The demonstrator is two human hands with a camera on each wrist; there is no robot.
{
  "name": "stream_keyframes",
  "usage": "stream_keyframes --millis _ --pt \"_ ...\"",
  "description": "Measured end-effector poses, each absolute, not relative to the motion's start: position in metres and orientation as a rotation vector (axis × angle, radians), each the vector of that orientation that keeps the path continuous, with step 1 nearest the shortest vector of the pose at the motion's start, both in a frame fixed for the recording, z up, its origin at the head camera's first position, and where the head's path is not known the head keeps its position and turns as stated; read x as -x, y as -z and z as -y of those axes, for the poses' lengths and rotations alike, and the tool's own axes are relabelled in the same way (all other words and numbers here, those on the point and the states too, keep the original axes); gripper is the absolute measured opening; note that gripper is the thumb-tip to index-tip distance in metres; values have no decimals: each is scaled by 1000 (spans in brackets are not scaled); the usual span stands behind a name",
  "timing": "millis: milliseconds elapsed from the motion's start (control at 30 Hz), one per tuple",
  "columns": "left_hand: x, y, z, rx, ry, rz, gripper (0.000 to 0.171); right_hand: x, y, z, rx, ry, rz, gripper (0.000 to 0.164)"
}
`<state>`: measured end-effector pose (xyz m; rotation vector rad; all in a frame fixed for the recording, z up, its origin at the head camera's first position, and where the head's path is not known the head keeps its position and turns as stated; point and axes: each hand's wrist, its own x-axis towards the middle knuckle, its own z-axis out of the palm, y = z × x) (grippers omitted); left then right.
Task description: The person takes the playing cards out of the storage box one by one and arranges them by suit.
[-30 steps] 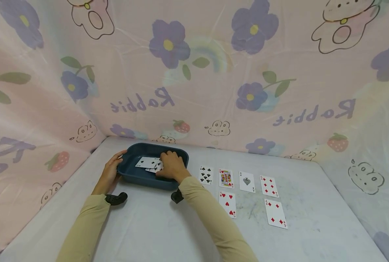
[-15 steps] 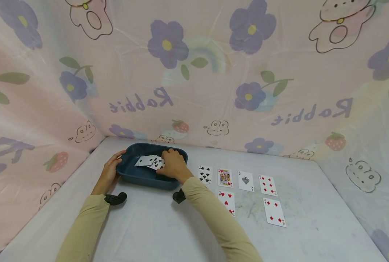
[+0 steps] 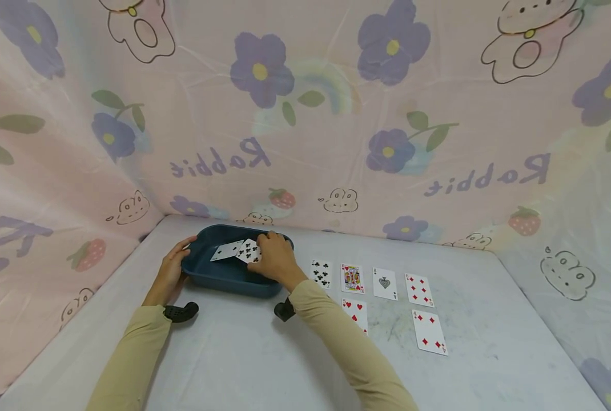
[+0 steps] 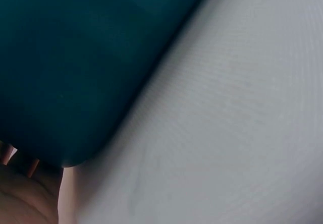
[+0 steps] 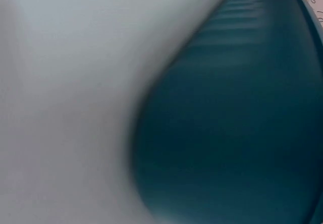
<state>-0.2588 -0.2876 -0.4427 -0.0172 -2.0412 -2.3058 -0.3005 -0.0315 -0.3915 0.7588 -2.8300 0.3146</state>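
Observation:
A dark blue tray (image 3: 223,281) stands at the back left of the table, and its outer wall (image 4: 75,72) fills much of the left wrist view. My left hand (image 3: 169,271) grips the tray's left end, fingers over the rim. Inside the tray, my right hand (image 3: 280,260) pinches a club playing card (image 3: 246,250) by its right side, fingers partly covering it. Left of that card, another black-suited playing card (image 3: 226,252) lies tilted in the tray. The right wrist view shows mostly the tray's side (image 5: 227,118), with my right hand's fingers out of sight.
Right of the tray, a row holds the seven of clubs (image 3: 320,274), a red king (image 3: 352,278), the ace of spades (image 3: 385,283) and the six of diamonds (image 3: 419,290). Below lie the five of hearts (image 3: 354,311), partly behind my right sleeve, and the four of diamonds (image 3: 430,332).
My right hand has risen slightly, bringing the club card out from under the other card and turning it. The other card has tilted. My left hand keeps its hold on the tray.

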Motion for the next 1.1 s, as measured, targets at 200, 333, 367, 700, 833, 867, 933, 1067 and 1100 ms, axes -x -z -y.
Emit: stream_keyframes --millis 200,333,367,700,833,867,933,1067,1100 --pt "259 442 287 0 2301 2055 45 297 391 27 -720 -354 2792 50" --pt "258 438 287 -12 2299 2060 46 296 392 22 -689 -403 2761 50" --pt "257 435 286 -19 2298 2065 47 295 392 21 -680 -415 2756 49" --pt "258 439 286 -43 2245 2100 47 292 396 7 -649 -514 2700 47" --pt "258 440 287 -36 2250 2095 46 290 395 0 -648 -567 2676 47" --pt "259 440 287 -33 2248 2095 46 290 395 -2 -643 -580 2671 47" --pt "259 441 287 -26 2251 2089 46 289 394 -6 -633 -595 2662 48" --pt "260 442 288 -31 2253 2083 46 287 393 -13 -613 -616 2657 48" --pt "260 442 288 -33 2251 2085 46 287 392 -14 -611 -622 2657 48"
